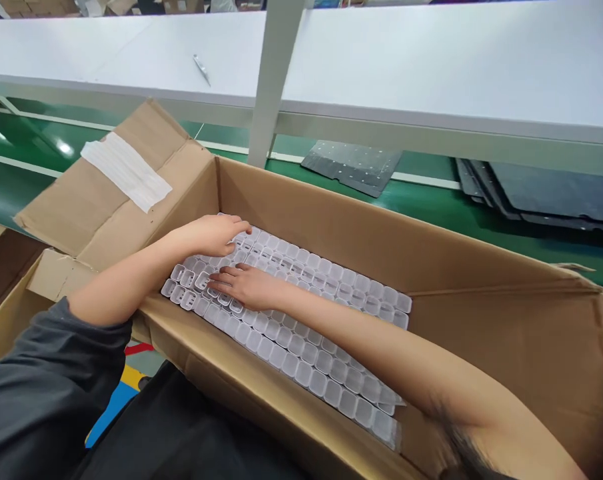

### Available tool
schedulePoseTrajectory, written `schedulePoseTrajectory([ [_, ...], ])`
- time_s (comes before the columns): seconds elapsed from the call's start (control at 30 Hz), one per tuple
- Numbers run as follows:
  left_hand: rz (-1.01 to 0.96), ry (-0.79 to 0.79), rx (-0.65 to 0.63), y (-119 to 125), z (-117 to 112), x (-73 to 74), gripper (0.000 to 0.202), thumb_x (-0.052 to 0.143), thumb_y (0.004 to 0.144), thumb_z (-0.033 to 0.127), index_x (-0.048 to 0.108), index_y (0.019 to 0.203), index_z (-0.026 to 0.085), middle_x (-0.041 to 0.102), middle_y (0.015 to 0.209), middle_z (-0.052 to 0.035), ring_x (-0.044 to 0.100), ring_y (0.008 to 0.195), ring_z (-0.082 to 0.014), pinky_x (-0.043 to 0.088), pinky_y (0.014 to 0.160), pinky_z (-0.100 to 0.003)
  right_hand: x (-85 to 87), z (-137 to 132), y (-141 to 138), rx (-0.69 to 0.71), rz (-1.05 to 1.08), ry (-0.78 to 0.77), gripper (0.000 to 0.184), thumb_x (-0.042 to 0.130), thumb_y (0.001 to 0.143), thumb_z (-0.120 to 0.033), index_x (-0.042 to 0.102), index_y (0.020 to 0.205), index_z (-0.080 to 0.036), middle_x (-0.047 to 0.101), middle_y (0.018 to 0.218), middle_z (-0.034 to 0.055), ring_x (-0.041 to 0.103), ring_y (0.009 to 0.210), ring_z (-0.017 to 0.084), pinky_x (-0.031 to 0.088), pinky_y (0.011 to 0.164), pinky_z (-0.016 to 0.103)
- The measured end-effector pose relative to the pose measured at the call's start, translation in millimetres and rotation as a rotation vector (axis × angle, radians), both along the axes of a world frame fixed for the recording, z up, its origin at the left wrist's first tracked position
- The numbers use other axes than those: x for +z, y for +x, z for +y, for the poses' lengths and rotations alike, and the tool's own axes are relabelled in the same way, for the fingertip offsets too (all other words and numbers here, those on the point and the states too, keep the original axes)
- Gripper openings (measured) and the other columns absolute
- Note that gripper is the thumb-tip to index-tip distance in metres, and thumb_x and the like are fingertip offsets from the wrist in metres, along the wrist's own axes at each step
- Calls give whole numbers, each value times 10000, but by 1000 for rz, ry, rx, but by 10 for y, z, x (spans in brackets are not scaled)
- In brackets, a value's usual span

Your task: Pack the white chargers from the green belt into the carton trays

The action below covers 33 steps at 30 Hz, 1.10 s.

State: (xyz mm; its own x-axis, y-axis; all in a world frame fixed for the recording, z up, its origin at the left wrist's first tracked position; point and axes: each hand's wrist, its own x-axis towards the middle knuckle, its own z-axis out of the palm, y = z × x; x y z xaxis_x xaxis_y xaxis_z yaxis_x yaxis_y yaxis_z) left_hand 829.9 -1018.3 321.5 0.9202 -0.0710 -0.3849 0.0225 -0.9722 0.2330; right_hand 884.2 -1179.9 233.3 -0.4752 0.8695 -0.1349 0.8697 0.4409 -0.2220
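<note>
A big open cardboard box (341,227) lies in front of me. Inside it rests a stack of clear plastic trays (311,347) with many small square cells. My left hand (214,233) lies near the far left end of the top tray, fingers curled over its edge. Flat on the tray's left part, a little nearer to me, is my right hand (244,285), fingers spread and pointing left. Whether either hand grips the tray is unclear.
The box's left flap (106,193) is folded out and bears a strip of white tape (126,170). A white table (431,67) with a post (274,80) stands behind, a small metal tool (202,69) on it. Dark sheets (354,167) lie on the green floor.
</note>
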Motion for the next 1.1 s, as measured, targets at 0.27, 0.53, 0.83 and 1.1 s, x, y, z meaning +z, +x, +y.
schedulePoseTrajectory([
  [0.27,37,-69,-17,-23,-37,-36,454,510,891,260,499,1343,212,567,1363,-98,583,1137,-276,449,879,-356,-134,379,-140,177,-134,-73,704,512,855,-79,243,1504,-137,313,1540,154,396,1293,312,450,879,396],
  [0.53,39,-118,-9,-15,-71,19,469,531,904,268,485,1367,206,573,1358,-107,580,1138,-297,455,864,-375,-151,317,-127,188,-69,-16,621,412,898,-47,232,1491,-98,576,1217,147,482,1103,294,434,755,374],
  [0.83,41,-73,-59,-35,-81,77,454,498,937,321,463,1379,220,590,1351,-89,581,1164,-254,475,887,-346,-230,100,-359,221,170,-50,782,606,783,-63,244,1476,-85,615,1114,141,501,1015,273,412,732,341],
  [1.1,58,-55,-71,-25,-98,76,455,497,940,330,462,1379,214,597,1349,-85,580,1179,-260,483,890,-354,-343,74,-431,193,235,-102,810,553,779,-38,206,1508,-102,590,1241,148,500,1071,285,434,793,362],
])
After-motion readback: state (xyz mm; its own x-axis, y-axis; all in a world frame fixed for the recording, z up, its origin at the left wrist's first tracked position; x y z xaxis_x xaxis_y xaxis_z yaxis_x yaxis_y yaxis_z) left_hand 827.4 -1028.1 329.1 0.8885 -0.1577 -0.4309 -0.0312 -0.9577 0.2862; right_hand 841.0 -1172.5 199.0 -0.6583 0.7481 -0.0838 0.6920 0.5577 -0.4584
